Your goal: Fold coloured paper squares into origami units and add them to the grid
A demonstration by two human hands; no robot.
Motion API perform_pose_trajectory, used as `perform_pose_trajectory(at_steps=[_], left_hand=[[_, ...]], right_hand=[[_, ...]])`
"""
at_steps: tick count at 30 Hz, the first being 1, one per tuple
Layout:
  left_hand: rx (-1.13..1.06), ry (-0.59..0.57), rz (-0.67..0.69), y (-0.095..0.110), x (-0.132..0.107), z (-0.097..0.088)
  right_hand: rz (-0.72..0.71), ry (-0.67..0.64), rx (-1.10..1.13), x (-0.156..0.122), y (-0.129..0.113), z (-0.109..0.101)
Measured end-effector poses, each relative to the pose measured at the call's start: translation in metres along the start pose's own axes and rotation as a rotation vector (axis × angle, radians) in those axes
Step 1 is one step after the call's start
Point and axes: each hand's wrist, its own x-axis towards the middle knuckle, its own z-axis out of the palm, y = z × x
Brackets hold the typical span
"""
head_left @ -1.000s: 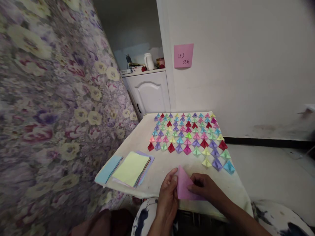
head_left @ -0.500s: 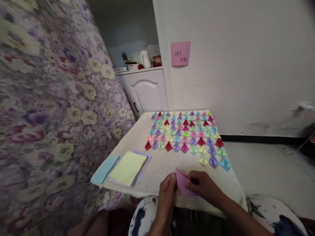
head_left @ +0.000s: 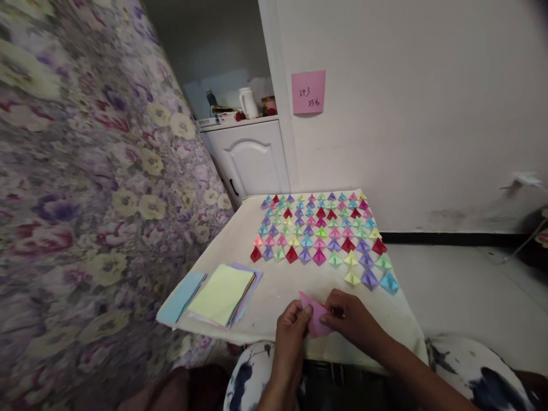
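Note:
Both of my hands pinch a pink paper sheet at the near edge of a small white table. My left hand grips its left side, fingers closed over the fold. My right hand holds the right side with fingertips pressed on the paper. The sheet is partly folded into a narrow shape, and much of it is hidden between my fingers. Beyond my hands, several small folded paper shapes in many colours stand in rows across the table.
A stack of coloured paper sheets with a yellow one on top lies at the table's left, next to a blue sheet. A floral cloth hangs on the left. A pink note sticks on the wall; a white cabinet stands behind.
The pink sheet has been folded smaller between my hands, which have drawn closer together. The camera view has shifted slightly to the right.

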Motion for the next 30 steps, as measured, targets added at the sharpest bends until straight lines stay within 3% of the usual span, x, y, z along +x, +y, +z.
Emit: perform_pose_trajectory(at_steps=[9, 30], left_hand=[[-0.113, -0.004, 0.011, 0.0036, -0.0013, 0.0067], [-0.115, 0.06, -0.04, 0.0042, 0.0003, 0.0023]], right_hand=[[0.175, 0.042, 0.04, 0.0028, 0.0028, -0.0001], [0.134, 0.034, 0.002, 0.0056, 0.0085, -0.0025]])
